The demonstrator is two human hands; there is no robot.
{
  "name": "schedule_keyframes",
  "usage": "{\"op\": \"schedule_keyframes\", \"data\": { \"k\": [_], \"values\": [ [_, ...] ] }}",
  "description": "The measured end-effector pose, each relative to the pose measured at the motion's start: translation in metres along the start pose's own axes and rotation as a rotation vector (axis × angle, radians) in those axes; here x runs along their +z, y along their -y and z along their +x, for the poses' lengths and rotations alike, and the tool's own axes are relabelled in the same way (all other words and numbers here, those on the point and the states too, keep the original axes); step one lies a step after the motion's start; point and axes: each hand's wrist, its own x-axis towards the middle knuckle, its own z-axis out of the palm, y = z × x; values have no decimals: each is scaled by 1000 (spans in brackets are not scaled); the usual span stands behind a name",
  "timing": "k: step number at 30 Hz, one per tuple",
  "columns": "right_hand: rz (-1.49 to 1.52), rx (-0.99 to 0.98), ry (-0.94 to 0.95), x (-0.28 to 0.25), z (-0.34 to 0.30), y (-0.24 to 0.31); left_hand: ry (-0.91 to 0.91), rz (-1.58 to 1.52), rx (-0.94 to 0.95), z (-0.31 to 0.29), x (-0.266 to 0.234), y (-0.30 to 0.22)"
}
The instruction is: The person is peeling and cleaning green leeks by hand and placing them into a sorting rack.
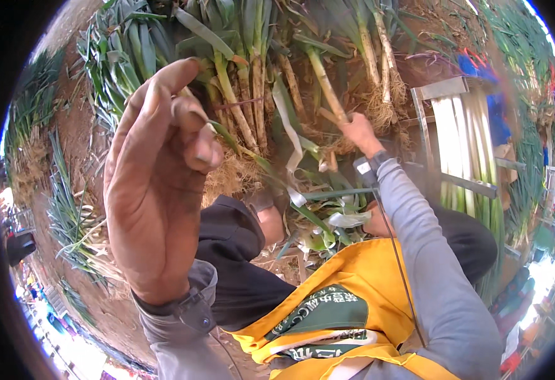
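Large and close on the left, my left hand (157, 171) is raised with curled fingers, pinching the end of a long thin green onion leaf (266, 166). That leaf trails down to the right toward a heap of peeled leaves (321, 231) between my feet. Farther off, my right hand (359, 134) is closed around the lower stalk of a long green onion (323, 79). Its green top points away from me, and my hand hides its root end. Unpeeled green onions (245, 104) with dirty stalks and tangled roots (233, 177) lie just beyond both hands.
On the right, a metal rack (439, 90) holds several clean white-stalked green onions (467, 145). Another pile (78, 221) lies on the soil at left. My bent knees and yellow apron (378, 272) fill the near side. A cable (394, 247) runs along my right forearm.
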Motion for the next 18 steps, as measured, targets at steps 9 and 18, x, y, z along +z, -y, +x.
{"op": "schedule_keyframes", "data": {
  "k": [9, 18],
  "values": [
    [-265, -411, -278, 7, -11, 44, 72, -43, 160, -7, -19, -13],
    [124, -484, -141, 152, -63, 160, 68, -143, 102, -4, -36, -16]
  ]
}}
